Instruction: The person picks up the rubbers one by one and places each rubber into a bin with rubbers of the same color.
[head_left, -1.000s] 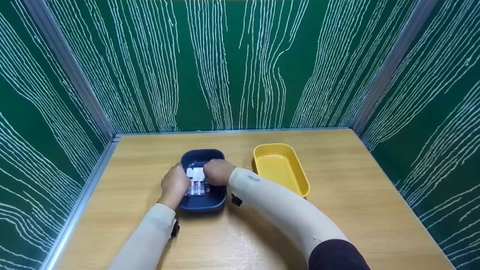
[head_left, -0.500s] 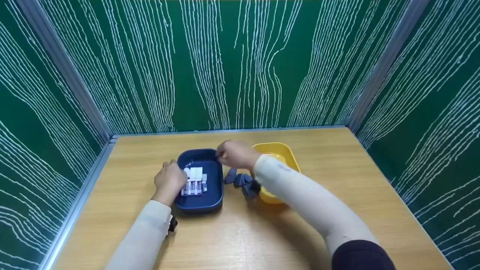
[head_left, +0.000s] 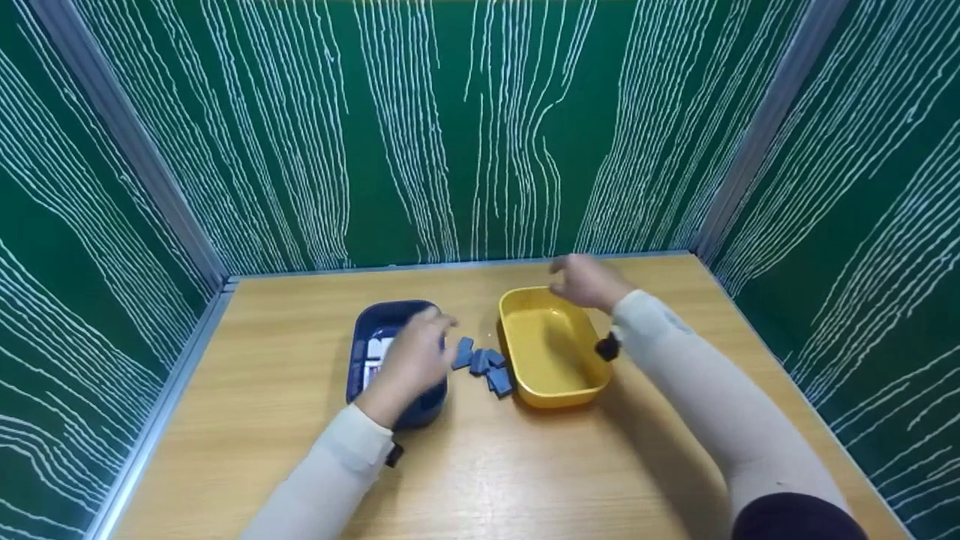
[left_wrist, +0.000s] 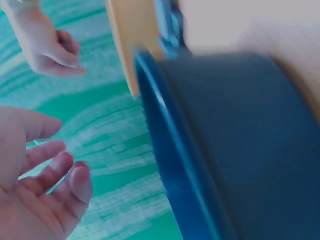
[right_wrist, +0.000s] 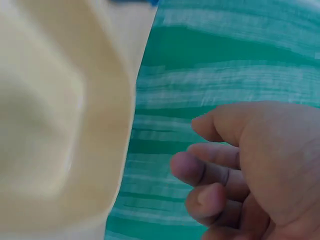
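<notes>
My left hand (head_left: 417, 358) hovers over the dark blue bin (head_left: 361, 337), fingers loosely bent and nothing between them in the left wrist view. Beneath it, white blocks or packets (head_left: 375, 348) lie inside the bin, partly hidden by the hand. My right hand (head_left: 589, 282) hangs above the far right corner of the yellow bin (head_left: 559, 396); its relaxed fingers hold nothing in the right wrist view. Several small blue-grey blocks (head_left: 480, 361) lie on the table between the two bins, the nearest ones close against the yellow bin.
The wooden table (head_left: 480, 465) is bounded by green walls with white wavy lines (head_left: 405, 150). Grey metal posts (head_left: 765, 127) stand at the back corners.
My right hand has moved from the blue bin rightward to above the yellow bin. My left hand left the blue bin's left rim and came over its middle. Blue-grey blocks came into view.
</notes>
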